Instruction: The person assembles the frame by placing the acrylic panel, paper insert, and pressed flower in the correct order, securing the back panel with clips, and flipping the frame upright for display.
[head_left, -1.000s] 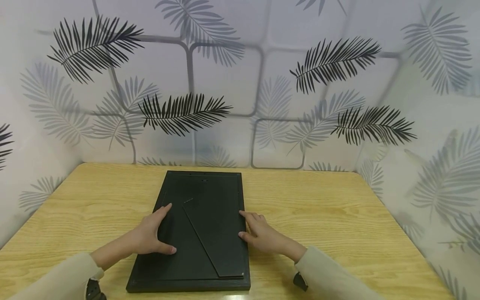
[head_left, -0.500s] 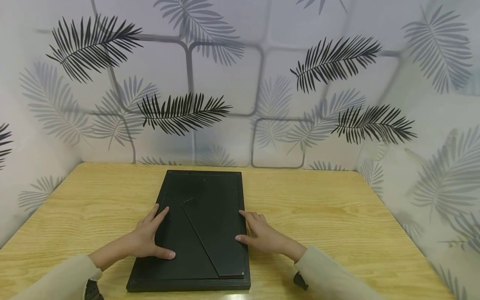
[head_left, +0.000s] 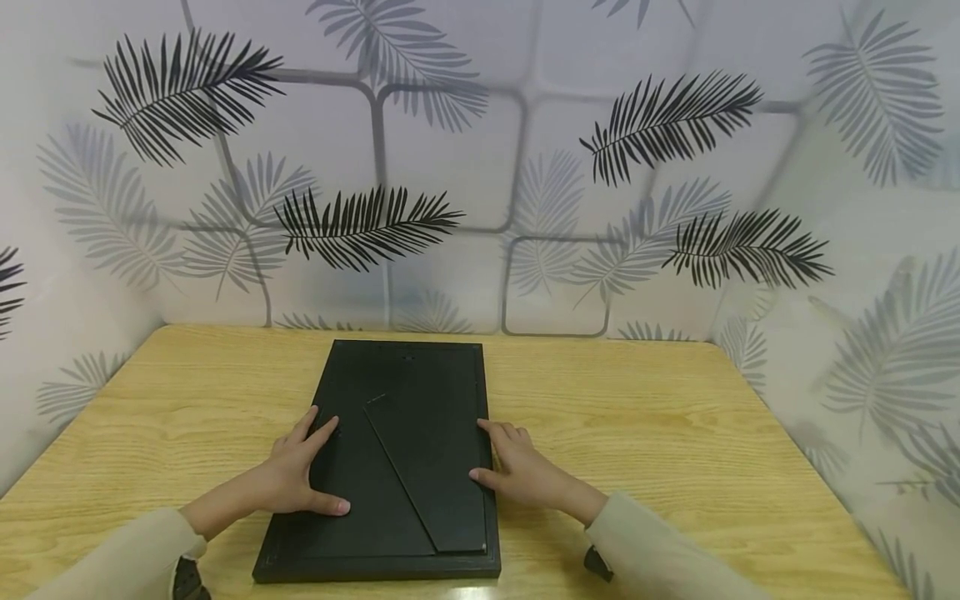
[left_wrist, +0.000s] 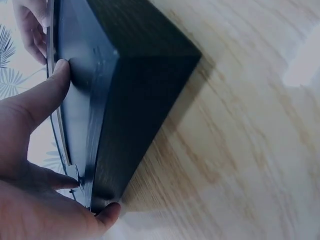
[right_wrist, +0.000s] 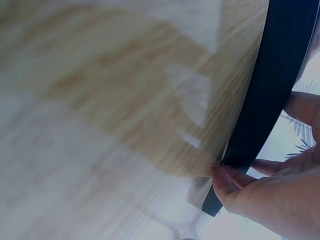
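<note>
Pale walls printed with grey and black fronds (head_left: 468, 287) close in a yellow wood-grain worktop (head_left: 637, 417). By the head view, I see a flat black rectangular picture frame (head_left: 375, 483) lying back side up on it, its slanted black stand leg (head_left: 450, 500) folded flat. One left hand (head_left: 288, 483) reaches in, its grip spread wide, thumb and forefinger resting on the frame's back. Opposite, the right hand (head_left: 528, 471) has its grip pinching the long edge, thumb on top. Left wrist view: the thumb lies straight, another fingertip touching the outer side. Right wrist view: fingertips curl against the side's lower edge.
</note>
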